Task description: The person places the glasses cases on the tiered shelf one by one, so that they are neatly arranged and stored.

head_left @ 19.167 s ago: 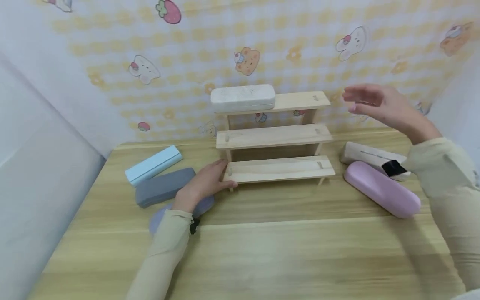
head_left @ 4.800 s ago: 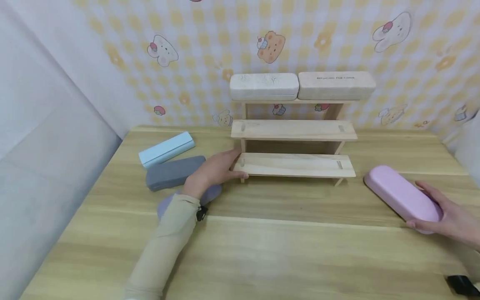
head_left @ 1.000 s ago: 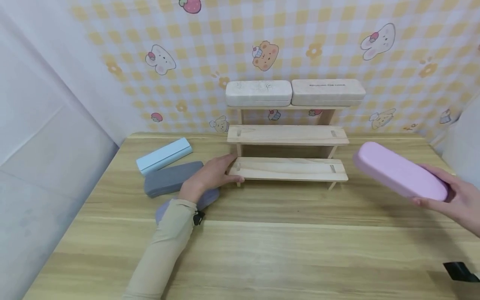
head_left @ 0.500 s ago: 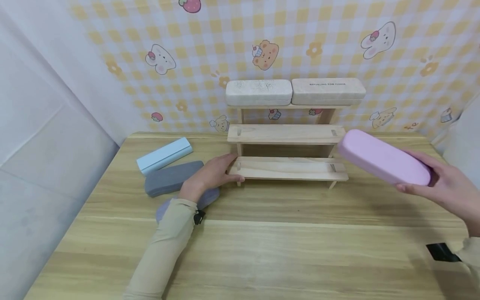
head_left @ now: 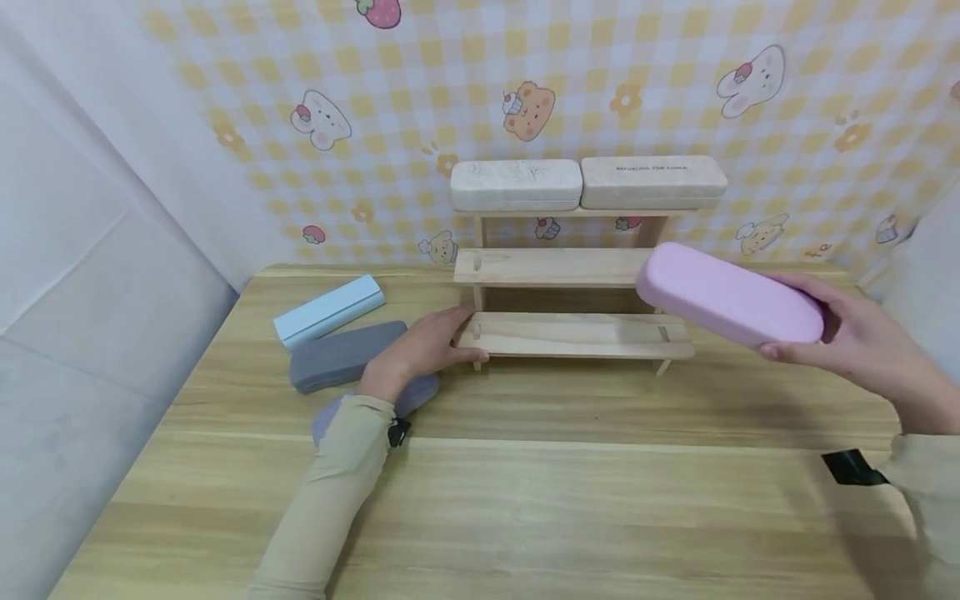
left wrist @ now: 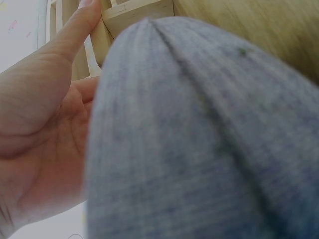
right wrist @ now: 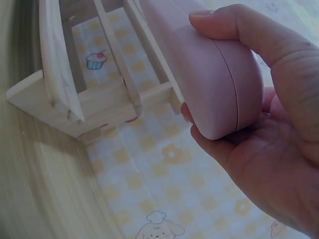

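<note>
My right hand (head_left: 862, 337) grips one end of a pink glasses case (head_left: 727, 292), holding it in the air at the right end of a three-tier wooden shelf rack (head_left: 577, 335). In the right wrist view the thumb lies on one face of the case and fingers wrap the other. At the rack's left end, my left hand (head_left: 420, 350) holds the lowest tier, thumb at its front edge and fingers behind. A white glasses case (head_left: 516, 185) and a beige glasses case (head_left: 652, 182) sit side by side on the top tier.
Left of the rack, a light blue case (head_left: 328, 312) and a dark grey case (head_left: 345, 357) lie on the wooden table (head_left: 525, 517). A grey-purple case (head_left: 416, 397) lies partly under my left forearm. A patterned cloth (head_left: 585, 50) hangs behind.
My right hand has lifted the pink case off the table and carried it left and up, to in front of the middle tier's right end. My left hand has stayed at the rack.
</note>
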